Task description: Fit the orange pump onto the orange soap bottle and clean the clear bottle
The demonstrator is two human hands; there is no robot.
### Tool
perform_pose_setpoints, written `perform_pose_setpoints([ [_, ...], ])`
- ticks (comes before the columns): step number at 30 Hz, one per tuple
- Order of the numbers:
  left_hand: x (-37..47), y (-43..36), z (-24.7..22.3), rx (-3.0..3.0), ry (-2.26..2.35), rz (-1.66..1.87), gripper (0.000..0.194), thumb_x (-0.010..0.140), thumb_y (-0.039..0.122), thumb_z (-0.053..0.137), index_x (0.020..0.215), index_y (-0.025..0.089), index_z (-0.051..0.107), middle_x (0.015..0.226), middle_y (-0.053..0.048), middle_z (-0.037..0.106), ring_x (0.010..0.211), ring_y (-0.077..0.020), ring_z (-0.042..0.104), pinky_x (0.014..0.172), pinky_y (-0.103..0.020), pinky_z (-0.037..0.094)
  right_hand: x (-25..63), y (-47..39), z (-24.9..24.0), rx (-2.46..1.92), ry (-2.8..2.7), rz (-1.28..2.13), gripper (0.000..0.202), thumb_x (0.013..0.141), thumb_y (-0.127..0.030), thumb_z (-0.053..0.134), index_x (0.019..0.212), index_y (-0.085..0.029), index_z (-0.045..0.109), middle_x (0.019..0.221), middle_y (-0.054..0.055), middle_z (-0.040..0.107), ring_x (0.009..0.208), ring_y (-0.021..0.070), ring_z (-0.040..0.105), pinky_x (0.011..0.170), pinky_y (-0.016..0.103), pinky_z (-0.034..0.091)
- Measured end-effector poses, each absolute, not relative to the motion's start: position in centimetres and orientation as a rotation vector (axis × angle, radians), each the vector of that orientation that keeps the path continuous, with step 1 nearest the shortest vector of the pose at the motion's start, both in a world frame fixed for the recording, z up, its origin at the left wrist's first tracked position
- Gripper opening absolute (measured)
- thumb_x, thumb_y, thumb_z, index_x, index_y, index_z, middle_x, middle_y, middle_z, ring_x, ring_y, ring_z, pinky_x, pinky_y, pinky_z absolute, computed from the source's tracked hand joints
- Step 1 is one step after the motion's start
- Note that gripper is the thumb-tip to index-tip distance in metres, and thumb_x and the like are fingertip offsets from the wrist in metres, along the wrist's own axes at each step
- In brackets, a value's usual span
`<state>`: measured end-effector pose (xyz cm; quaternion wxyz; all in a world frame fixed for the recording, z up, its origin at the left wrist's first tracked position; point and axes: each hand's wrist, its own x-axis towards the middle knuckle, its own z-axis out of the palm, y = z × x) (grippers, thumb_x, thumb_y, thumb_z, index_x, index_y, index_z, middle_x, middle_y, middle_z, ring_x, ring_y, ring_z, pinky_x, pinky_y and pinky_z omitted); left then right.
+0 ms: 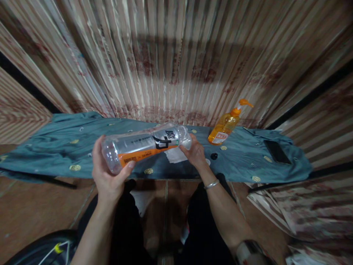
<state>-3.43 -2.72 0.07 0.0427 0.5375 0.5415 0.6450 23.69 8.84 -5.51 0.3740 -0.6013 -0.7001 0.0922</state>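
Note:
My left hand [109,169] is wrapped round the base of a large clear plastic bottle [138,140] with an orange, silver and black label. The bottle lies nearly level above the cloth, its neck pointing right and slightly up. At the neck end, my right hand [195,152] grips a small clear plastic piece [186,139] between thumb and fingers. Whether this piece is joined to the bottle mouth I cannot tell. Below the neck, a white tissue [176,155] rests on the cloth. A small black cap [214,156] is just right of my right hand.
A pump bottle [222,129] of orange liquid stands on the teal patterned cloth [55,147] at the back right. Farther right lies a black phone [277,151]. Striped plastic sheeting [165,66] hangs behind the narrow table. A black wheel-like rim [41,250] shows at lower left.

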Motion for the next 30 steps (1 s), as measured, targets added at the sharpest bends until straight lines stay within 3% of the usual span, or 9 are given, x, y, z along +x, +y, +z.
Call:
perform_pose_setpoints([
  [12,-3.29,-2.74,0.35,1.647,1.616,2.014,0.097,0.062,0.052,0.087,0.149,0.027,0.052,0.139,-0.01,0.063,0.12,-0.0284,0.063,0.105,-0.043,0.051,23.94,9.13,-6.06,-1.505,-1.797,0.219,0.062,0.084,-0.031,0.077,0.138,-0.013,0.052,0.129,0.02,0.072,0.12,0.0328,0.07,0.103,0.046,0.056],
  [18,-3.28,-2.74,0.29,1.635,1.654,1.995,0.1,0.064,0.055,0.086,0.152,0.027,0.05,0.148,-0.011,0.058,0.132,-0.0319,0.058,0.112,-0.047,0.046,23.9,9.09,-6.04,-1.506,-1.801,0.219,0.061,0.085,-0.032,0.076,0.138,-0.015,0.051,0.13,0.019,0.072,0.122,0.0319,0.069,0.105,0.044,0.055],
  [23,-3.33,-2.67,0.27,1.654,1.641,2.034,0.099,0.063,0.054,0.088,0.151,0.025,0.052,0.148,-0.012,0.059,0.131,-0.0321,0.059,0.113,-0.047,0.046,23.85,9.0,-5.9,-1.512,-1.799,0.228,0.061,0.084,-0.03,0.076,0.138,-0.013,0.052,0.128,0.02,0.073,0.12,0.0317,0.07,0.103,0.043,0.055],
  [30,-3.16,-2.68,0.19,1.656,1.649,1.991,0.096,0.067,0.054,0.085,0.152,0.029,0.049,0.153,-0.01,0.055,0.138,-0.0336,0.054,0.118,-0.049,0.042,23.93,9.16,-6.14,-1.498,-1.797,0.212,0.062,0.085,-0.033,0.075,0.139,-0.015,0.05,0.13,0.02,0.072,0.121,0.0324,0.07,0.103,0.048,0.055],
])
